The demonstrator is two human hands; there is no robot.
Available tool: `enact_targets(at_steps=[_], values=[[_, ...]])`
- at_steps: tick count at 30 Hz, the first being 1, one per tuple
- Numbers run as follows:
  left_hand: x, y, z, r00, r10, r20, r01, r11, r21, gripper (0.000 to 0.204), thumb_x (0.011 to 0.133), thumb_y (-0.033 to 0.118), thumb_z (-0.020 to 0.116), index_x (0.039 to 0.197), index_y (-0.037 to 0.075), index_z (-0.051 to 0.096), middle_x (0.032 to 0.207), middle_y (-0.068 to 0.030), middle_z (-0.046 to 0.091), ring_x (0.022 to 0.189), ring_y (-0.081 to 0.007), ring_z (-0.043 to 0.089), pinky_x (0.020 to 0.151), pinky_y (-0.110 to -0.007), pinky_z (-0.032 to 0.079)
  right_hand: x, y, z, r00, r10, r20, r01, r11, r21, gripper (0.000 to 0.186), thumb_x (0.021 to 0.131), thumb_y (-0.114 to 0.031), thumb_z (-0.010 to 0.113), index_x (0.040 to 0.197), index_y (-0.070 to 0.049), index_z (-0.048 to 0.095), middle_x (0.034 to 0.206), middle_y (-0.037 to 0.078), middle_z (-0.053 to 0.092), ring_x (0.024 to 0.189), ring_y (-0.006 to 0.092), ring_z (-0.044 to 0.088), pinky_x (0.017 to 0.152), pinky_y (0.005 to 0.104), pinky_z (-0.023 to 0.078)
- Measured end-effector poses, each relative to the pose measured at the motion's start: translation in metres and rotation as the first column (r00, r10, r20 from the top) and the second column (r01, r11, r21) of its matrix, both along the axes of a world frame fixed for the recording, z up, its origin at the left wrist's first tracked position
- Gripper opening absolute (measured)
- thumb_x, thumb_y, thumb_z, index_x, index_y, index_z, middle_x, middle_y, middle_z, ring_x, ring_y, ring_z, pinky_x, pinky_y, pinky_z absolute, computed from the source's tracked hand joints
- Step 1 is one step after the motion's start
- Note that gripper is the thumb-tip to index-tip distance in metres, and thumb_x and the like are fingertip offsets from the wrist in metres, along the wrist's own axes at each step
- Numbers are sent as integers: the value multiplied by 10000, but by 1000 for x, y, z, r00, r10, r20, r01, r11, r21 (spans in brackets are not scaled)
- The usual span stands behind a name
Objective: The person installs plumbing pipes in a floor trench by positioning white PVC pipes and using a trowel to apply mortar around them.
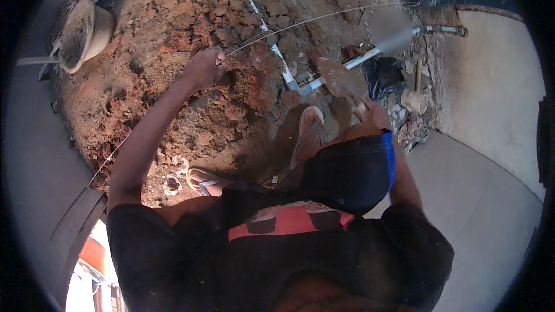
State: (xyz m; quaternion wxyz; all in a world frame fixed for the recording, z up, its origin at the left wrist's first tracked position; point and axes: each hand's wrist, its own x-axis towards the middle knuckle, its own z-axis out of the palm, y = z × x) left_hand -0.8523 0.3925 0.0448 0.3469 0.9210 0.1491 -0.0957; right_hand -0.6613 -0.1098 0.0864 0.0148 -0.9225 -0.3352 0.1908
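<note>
My left hand (pixel 205 68) is closed, pinching a thin pale cord (pixel 306 21) above the broken reddish soil (pixel 185 29). From my fingers the cord runs in a curve to the far right; whether it is string or wire I cannot tell. In my right hand (pixel 373 115), near my right knee, is a trowel (pixel 341 78) with a broad, dirt-coated blade. The blade is slightly blurred and overlaps a white pipe (pixel 370 55) from this angle. That pipe meets another white pipe (pixel 282 65), partly buried, at a grey fitting (pixel 303 88).
A dirt-stained bucket (pixel 103 32) lies tilted at the far left. To the right are a black plastic bag (pixel 384 75), a wooden-handled tool (pixel 418 75) and rubble beside a pale wall (pixel 491 63). My sandalled feet (pixel 306 138) stand on the soil. Smooth grey floor (pixel 451 179) borders it.
</note>
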Motion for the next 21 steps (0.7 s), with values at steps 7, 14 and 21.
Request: enact_targets(at_steps=[7,14,21], values=[[-13,11,-25,1000,25,1,-25,1000,17,270,837,212,674,1014,16,618,888,-157,665,821,-320,647,721,-416,511,86,93,-16,871,473,137,-444,874,-197,381,862,-267,598,1212,-137,523,903,172,579,840,369,615,683,476,506],[-3,9,-20,998,55,18,-56,995,79,200,827,226,662,880,35,686,885,-185,683,835,-313,664,736,-409,516,140,144,-32,917,267,296,-248,963,-102,329,871,-288,541,1143,-105,568,922,195,619,835,402,638,756,496,515],[-2,10,-21,998,45,39,-51,985,166,243,818,255,661,917,33,673,876,-202,671,835,-352,651,750,-445,509,103,117,9,930,256,-266,-244,967,74,426,820,-299,690,1144,-47,574,961,184,622,857,276,601,802,389,486]])
